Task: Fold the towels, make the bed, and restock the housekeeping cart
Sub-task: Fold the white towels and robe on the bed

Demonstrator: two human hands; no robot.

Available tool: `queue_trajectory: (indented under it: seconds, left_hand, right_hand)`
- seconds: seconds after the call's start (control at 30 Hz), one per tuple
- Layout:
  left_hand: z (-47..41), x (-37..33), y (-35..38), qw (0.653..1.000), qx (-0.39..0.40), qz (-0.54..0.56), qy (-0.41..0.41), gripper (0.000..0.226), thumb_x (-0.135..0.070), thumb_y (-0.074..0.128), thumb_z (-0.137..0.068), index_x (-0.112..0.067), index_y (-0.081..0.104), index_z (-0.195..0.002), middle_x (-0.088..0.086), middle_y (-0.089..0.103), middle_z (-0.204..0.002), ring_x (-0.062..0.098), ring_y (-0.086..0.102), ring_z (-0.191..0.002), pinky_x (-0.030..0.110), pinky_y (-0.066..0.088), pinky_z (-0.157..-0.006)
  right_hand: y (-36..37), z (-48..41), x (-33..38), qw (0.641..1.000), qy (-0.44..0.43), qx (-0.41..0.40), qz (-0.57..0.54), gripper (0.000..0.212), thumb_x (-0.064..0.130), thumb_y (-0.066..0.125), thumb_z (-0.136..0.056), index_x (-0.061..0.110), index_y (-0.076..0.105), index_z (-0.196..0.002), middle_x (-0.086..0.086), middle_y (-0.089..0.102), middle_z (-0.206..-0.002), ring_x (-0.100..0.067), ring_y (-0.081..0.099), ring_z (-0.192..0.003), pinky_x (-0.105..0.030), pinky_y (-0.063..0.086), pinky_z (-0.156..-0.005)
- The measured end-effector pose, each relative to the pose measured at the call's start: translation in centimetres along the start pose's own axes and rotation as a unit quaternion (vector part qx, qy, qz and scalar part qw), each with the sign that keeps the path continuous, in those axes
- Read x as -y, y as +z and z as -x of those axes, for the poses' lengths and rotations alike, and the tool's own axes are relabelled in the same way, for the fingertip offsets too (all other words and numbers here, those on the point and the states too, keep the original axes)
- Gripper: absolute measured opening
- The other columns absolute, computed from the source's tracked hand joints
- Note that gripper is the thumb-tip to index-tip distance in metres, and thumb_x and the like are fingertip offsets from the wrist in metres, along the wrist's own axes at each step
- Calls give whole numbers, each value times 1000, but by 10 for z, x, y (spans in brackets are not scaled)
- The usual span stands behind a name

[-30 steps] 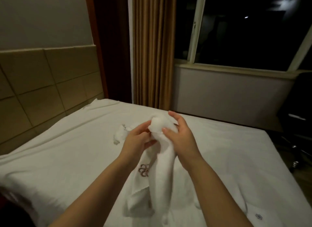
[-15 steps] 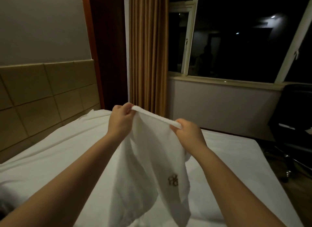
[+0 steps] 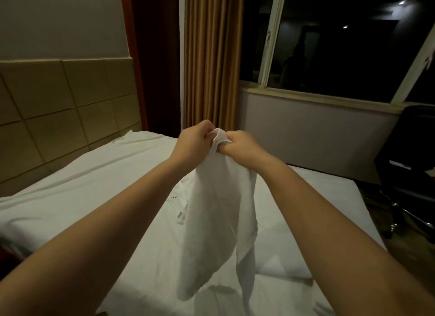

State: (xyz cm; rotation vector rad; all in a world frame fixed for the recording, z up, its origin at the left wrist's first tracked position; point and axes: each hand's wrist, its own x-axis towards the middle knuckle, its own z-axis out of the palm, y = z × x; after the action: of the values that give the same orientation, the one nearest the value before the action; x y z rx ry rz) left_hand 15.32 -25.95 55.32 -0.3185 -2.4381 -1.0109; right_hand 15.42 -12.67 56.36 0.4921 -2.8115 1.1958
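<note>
White sheets cover the bed (image 3: 94, 186) below your fingers (image 3: 205, 128), with a padded headboard (image 3: 58, 108) off to their left and a brown curtain (image 3: 211, 56) and dark window (image 3: 341, 38) beyond them. Your left hand (image 3: 191, 142) and right hand (image 3: 242, 146) are raised close together, each with its fingers curled tight on the bunched top edge of a white towel (image 3: 219, 209). It hangs from your fingers down toward the mattress; you cannot tell whether its lowest end touches the sheet.
</note>
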Motion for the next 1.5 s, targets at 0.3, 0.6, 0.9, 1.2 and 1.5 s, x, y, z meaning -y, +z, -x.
queue_trajectory:
  seconds: [0.3, 0.6, 0.9, 1.2, 1.5]
  left_hand:
    - [20, 27, 8, 981, 169, -15, -100, 22, -7, 50, -90, -7, 64, -106, 9, 63, -102, 28, 58, -100, 33, 46, -84]
    - [53, 86, 14, 953, 164, 9, -255, 31, -6, 36, -94, -5, 64, -109, 13, 59, -103, 29, 55, -92, 38, 48, -84]
    - [61, 132, 2, 937, 172, -32, -303, 36, -15, 47, -91, -1, 58, -122, 15, 58, -121, 34, 54, -110, 35, 44, -92]
    - [49, 64, -10, 930, 249, 70, -261, 34, -35, 51, -96, -5, 66, -98, 12, 62, -96, 27, 62, -86, 31, 51, -71]
    - [30, 28, 4, 912, 142, 239, -301, 12, -12, 48, -96, -14, 54, -107, 7, 56, -98, 18, 54, -83, 25, 50, -66]
  right_hand:
    - [-7, 15, 13, 998, 18, -39, -40, 33, 36, 55, -94, 6, 66, -102, -14, 64, -100, -28, 61, -93, -40, 50, -85]
    - [-40, 18, 6, 964, 74, -253, 20, 26, 37, 46, -99, 14, 58, -93, -3, 53, -82, -16, 48, -67, -24, 33, -54]
    - [-52, 18, -10, 929, 139, -342, 27, 36, 34, 42, -100, 4, 59, -111, -7, 54, -96, -26, 54, -91, -28, 35, -72]
    - [-35, 9, -23, 934, 206, -292, 1, 31, 24, 44, -99, 5, 54, -121, -15, 58, -120, -29, 56, -102, -31, 38, -75]
    - [3, 10, -16, 922, 207, -83, -316, 52, -8, 42, -92, 15, 44, -138, -16, 56, -120, -23, 59, -84, -25, 54, -56]
